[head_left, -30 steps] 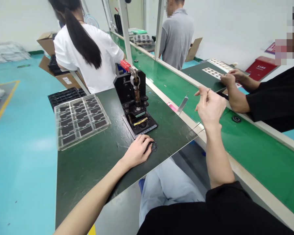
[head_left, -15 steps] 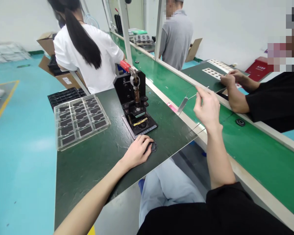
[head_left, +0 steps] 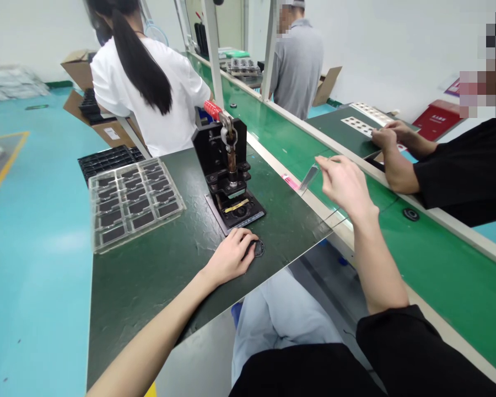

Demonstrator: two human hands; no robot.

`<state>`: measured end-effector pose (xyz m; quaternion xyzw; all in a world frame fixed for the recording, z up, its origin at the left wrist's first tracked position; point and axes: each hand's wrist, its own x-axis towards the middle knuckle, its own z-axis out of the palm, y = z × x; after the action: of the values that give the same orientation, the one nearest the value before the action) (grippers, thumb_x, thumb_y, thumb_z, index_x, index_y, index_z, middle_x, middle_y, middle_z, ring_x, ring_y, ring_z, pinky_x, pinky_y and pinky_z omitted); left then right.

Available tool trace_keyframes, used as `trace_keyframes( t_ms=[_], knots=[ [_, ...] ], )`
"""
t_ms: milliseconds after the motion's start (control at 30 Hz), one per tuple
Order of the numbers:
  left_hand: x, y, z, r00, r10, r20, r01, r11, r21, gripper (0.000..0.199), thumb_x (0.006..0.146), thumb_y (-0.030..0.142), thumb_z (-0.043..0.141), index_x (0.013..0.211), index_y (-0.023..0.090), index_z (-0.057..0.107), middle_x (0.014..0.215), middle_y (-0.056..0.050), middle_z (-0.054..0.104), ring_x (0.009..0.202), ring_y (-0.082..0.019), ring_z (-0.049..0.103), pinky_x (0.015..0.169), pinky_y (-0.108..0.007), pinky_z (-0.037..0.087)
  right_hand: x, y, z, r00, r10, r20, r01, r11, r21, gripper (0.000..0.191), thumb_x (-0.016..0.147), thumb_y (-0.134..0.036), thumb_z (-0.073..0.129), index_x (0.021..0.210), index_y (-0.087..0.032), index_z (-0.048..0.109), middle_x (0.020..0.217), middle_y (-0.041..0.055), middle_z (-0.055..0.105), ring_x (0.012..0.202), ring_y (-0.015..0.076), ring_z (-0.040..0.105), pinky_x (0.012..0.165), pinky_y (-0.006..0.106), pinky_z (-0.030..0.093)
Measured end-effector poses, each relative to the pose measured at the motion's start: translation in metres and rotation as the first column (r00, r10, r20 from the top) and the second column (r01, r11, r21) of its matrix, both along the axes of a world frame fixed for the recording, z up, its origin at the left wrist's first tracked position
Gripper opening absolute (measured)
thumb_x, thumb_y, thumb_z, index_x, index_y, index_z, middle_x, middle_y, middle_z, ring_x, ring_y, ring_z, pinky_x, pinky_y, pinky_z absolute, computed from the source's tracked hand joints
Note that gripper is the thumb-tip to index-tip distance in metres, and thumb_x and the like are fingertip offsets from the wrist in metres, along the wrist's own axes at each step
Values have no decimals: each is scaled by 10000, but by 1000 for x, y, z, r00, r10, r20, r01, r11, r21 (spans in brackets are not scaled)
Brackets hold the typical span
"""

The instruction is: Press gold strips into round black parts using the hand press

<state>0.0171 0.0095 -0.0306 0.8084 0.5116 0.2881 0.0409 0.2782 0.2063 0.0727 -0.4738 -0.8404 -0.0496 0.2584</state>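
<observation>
My left hand [head_left: 233, 255] rests on the dark green table, its fingers closed around the edge of a small round black part [head_left: 259, 248]. My right hand [head_left: 345, 184] is raised over the edge of the conveyor, thumb and fingertips pinched together. Those fingertips meet the top of a bundle of thin greyish sticks [head_left: 308, 178] standing tilted at the table's far right edge; what they pinch is too small to make out. In front of my left hand stands a black hand press [head_left: 231, 165] with a red handle. A yellow strip [head_left: 236, 205] lies across its base.
A clear plastic tray [head_left: 138, 201] of black parts lies left of the press, beside black trays [head_left: 107, 162]. Along the right runs a green conveyor [head_left: 442, 264] carrying a black ring part [head_left: 410, 213]. A co-worker's hands [head_left: 391, 135] work across it. Other people stand farther back.
My right hand has moved down and left to the top of the stick bundle. The thin stick that showed by its fingers is no longer visible. The conveyor's black ring has shifted slightly. My left hand stays put.
</observation>
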Motion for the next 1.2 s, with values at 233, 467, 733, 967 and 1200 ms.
trace_keyframes(
  t_ms=[233, 467, 733, 967, 1200],
  knots=[
    [0, 0, 0, 1000, 2, 1, -2, 1000, 1, 193, 1044, 221, 481, 1169, 195, 627, 1106, -111, 671, 1014, -245, 653, 916, -424, 590, -2, -6, 0, 995, -2, -99, 3, 1000, 2, 442, 982, -220, 423, 1293, -197, 736, 1091, 148, 779, 1063, 336, 692, 917, 509, 533],
    [0, 0, 2, 1000, 0, 9, 0, 1000, -7, 204, 1043, 223, 480, 1171, 195, 635, 1105, -114, 674, 1023, -251, 655, 926, -434, 590, -17, -5, -13, 962, -16, -273, -3, 998, -69, 469, 948, -264, 510, 1405, -181, 571, 1031, 109, 796, 938, 280, 747, 897, 427, 534],
    [1, 0, 1, 1000, 5, 15, -5, 1000, -14, 215, 1042, 228, 477, 1178, 196, 641, 1115, -121, 673, 1036, -257, 653, 935, -444, 592, -13, 0, -59, 963, -155, -222, 117, 978, -176, 238, 957, -319, 515, 920, -191, 711, 907, 155, 799, 843, 318, 754, 775, 391, 520],
    [0, 0, 1, 1000, 6, -18, -6, 1000, -2, 204, 1052, 226, 464, 1174, 194, 625, 1113, -115, 670, 1032, -249, 648, 931, -431, 589, -11, 2, -64, 973, -223, 56, 228, 968, -103, 267, 1015, -273, 475, 990, -119, 692, 867, 214, 758, 757, 307, 704, 721, 371, 475],
    [1, 0, 2, 1000, 3, -22, -3, 1000, 8, 202, 1058, 227, 454, 1167, 186, 619, 1110, -114, 667, 1022, -247, 647, 928, -419, 586, -17, -1, -63, 993, -119, -11, 119, 993, 14, 307, 1026, -232, 409, 985, -128, 695, 916, 215, 759, 883, 304, 707, 841, 425, 529]
  ],
)
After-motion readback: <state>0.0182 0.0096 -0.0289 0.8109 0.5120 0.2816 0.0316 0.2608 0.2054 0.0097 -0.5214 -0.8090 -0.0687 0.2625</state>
